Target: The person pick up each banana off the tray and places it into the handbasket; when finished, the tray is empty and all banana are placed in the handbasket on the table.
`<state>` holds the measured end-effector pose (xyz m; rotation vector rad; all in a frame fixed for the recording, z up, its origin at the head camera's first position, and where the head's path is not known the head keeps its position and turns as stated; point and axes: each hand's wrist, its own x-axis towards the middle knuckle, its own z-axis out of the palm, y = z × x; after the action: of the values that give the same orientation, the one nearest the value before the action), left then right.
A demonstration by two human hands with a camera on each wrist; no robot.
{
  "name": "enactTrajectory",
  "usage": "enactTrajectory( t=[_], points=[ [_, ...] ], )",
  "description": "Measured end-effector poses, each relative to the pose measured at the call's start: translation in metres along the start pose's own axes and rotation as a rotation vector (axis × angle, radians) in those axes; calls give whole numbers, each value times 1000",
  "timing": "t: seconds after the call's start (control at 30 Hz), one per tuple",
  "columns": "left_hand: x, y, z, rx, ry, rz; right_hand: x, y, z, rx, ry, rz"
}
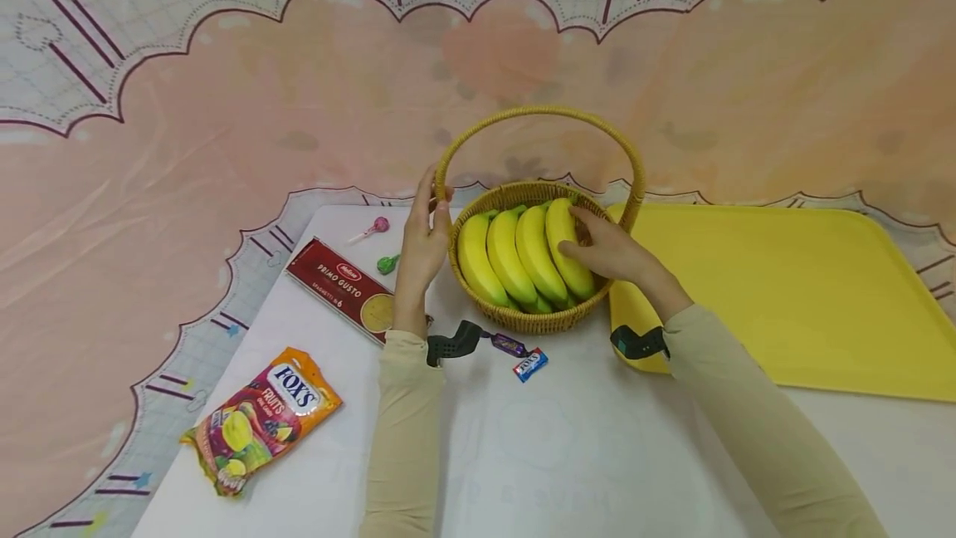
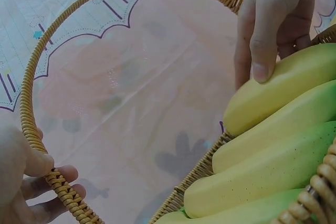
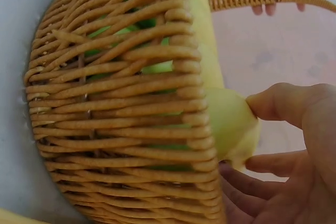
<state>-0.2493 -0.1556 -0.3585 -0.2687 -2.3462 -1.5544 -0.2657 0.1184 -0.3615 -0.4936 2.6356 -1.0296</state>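
Observation:
A woven wicker basket (image 1: pixel 548 322) with a tall arched handle (image 1: pixel 539 111) stands on the table, filled with yellow bananas (image 1: pixel 504 256) that have green ends. My left hand (image 1: pixel 424 243) holds the handle near its lower left end; the left wrist view shows the thumb in front and fingertips (image 2: pixel 69 173) behind it. At the basket's right side, my right hand (image 1: pixel 608 249) grips the rightmost banana (image 1: pixel 565 243), thumb on top and fingers along its outer side. That banana rests beside the others, and the basket wall (image 3: pixel 121 93) hides part of it in the right wrist view.
Right of the basket lies a yellow tray (image 1: pixel 777 297). On the left are a red spaghetti box (image 1: pixel 336 285), a Fox's candy bag (image 1: pixel 261 422), a pink lollipop (image 1: pixel 380 225) and a green one (image 1: pixel 387 264). Small wrapped candies (image 1: pixel 530 364) lie in front of the basket.

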Motion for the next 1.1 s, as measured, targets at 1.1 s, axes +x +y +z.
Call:
enactTrajectory(
  t=[1.1],
  points=[
    [1,-2,0,2,-4,16,2,0,12,-89,34,25]
  ],
)
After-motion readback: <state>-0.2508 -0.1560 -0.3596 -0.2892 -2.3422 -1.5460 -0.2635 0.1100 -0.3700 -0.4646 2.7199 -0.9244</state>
